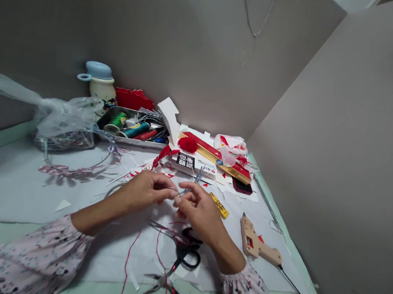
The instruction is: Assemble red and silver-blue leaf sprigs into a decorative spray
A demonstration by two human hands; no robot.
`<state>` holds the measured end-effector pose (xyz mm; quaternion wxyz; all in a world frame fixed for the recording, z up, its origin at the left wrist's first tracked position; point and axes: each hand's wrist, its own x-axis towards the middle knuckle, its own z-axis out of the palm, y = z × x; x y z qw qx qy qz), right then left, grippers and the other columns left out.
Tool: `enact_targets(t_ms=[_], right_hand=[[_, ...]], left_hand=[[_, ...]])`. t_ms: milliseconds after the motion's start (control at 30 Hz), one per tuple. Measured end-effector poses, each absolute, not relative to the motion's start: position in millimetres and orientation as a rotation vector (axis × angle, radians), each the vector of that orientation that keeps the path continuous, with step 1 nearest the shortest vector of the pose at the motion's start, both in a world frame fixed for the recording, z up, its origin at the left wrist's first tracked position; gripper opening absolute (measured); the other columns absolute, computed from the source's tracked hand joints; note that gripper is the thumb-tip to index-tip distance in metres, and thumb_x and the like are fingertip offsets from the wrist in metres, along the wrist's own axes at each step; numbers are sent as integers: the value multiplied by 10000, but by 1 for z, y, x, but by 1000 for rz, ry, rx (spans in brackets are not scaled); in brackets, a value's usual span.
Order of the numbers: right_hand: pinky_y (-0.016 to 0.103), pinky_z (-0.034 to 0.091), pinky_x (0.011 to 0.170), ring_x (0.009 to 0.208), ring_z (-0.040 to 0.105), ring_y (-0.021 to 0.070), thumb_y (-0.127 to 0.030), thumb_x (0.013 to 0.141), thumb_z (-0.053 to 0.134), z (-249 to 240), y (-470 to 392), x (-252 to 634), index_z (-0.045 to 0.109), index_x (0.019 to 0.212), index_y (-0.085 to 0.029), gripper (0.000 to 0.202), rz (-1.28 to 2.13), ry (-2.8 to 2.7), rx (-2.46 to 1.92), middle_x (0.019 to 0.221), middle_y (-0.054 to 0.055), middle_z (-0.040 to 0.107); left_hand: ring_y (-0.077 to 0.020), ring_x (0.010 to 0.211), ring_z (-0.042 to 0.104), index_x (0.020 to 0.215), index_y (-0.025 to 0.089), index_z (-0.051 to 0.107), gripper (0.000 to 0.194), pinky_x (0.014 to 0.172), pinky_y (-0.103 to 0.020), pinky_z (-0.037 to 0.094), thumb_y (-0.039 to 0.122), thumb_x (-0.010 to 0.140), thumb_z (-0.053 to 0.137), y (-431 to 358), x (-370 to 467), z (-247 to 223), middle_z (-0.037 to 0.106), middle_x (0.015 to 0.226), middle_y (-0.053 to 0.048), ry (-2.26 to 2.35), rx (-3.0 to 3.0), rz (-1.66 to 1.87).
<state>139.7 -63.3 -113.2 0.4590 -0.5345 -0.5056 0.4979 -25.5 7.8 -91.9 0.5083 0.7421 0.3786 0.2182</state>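
Over the middle of the table, my left hand [144,190] is closed in a pinch on a thin grey wire. My right hand [200,208] meets it fingertip to fingertip, closed on the same piece, where a small grey-blue wire bunch [199,174] sticks up past the fingers. How the wires join is hidden by the fingertips. Just below the hands lie black-handled scissors [190,254] and pliers [170,289] with dark handles. Loose red thread [128,257] trails across the white sheet.
A beige glue gun [256,242] with a cord lies at right, near a yellow packet [219,205]. Behind are a red-gold box [236,167], a phone [242,186], and a metal tray [140,142] of thread spools. Left stand a wire headband [74,170], plastic bag [62,114] and bottle [100,88].
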Motion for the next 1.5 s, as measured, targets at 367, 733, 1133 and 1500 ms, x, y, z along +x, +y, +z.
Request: enact_targets(t_ms=[367, 733, 1133, 1500], right_hand=[[231, 436, 513, 541, 596, 121, -398, 831, 626, -136, -57, 137, 595, 812, -190, 211, 1093, -1186, -1295, 651, -20, 625], [201, 373, 469, 474, 478, 83, -419, 872, 577, -140, -60, 137, 545, 819, -199, 228, 1114, -1217, -1253, 583, -59, 528], [175, 272, 417, 430, 431, 49, -432, 836, 645, -146, -53, 145, 534, 785, -187, 274, 1290, -977, -1004, 594, -64, 526], [188, 291, 436, 447, 384, 63, -385, 883, 618, -149, -58, 142, 529, 800, -196, 225, 1209, -1009, -815, 557, -81, 438]], left_hand=[[-139, 564, 582, 946, 208, 671, 265, 506, -217, 382, 385, 749, 674, 18, -32, -105, 631, 625, 42, 867, 1652, 476], [-133, 524, 458, 634, 202, 498, 392, 541, -245, 354, 509, 877, 488, 13, -30, -107, 500, 568, 45, 978, 1871, 598], [-128, 488, 436, 546, 197, 523, 286, 487, -232, 303, 375, 754, 604, 14, -36, -105, 491, 493, 47, 952, 1991, 272], [-198, 716, 589, 894, 180, 655, 247, 666, -286, 412, 374, 840, 512, 17, -20, -119, 657, 775, -31, 1157, 2212, 639]])
